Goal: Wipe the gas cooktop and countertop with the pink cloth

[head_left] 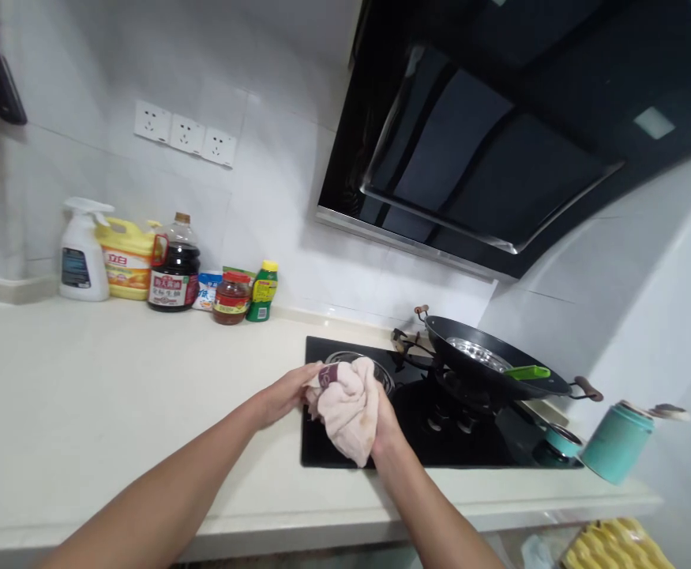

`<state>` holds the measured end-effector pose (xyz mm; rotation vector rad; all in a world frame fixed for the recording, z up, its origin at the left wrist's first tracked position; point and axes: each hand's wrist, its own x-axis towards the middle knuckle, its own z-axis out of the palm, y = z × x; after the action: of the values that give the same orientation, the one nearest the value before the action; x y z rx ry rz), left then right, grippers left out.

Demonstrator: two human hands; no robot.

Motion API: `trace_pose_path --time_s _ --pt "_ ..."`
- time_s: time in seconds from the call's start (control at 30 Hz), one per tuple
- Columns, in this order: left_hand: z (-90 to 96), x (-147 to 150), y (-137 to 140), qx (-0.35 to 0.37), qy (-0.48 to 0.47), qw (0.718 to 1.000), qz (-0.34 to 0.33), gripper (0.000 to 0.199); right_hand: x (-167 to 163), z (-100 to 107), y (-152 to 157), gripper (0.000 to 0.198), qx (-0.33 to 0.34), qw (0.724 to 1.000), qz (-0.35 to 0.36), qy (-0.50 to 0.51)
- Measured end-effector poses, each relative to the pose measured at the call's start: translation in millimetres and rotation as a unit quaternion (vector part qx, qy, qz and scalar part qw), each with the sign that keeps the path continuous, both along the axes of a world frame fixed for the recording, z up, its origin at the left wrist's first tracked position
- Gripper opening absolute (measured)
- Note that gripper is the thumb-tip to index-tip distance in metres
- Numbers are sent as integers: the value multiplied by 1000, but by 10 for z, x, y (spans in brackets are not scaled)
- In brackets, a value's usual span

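Observation:
A bunched pale pink cloth (350, 407) with a dark label hangs between my hands, above the left part of the black glass stove (404, 435). My left hand (286, 395) grips the cloth's left side, its fingers partly hidden by the folds. On the other side, my right hand (385, 423) is closed round the cloth, most of its fingers behind it. Part of the left burner (384, 371) shows behind the cloth.
A black wok (523, 381) with a green-handled utensil (528, 372) sits on the right burner. Beside the stove stands a teal canister (617, 442). Along the wall are a spray bottle (83, 253), soy sauce bottle (174, 265) and jar (231, 299). The range hood (469, 142) hangs above.

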<state>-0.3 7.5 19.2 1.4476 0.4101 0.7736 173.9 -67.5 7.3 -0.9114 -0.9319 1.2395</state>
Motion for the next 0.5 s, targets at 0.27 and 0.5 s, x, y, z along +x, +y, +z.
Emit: trace_pose_path --time_s 0.27,0.5 --pt "-160 69 47 9 85 993 85 71 862 -83 -72 44 -40 942 -173 -285" --pt "-192 101 39 53 129 984 112 39 1157 153 -266 51 38 834 -250 -490"
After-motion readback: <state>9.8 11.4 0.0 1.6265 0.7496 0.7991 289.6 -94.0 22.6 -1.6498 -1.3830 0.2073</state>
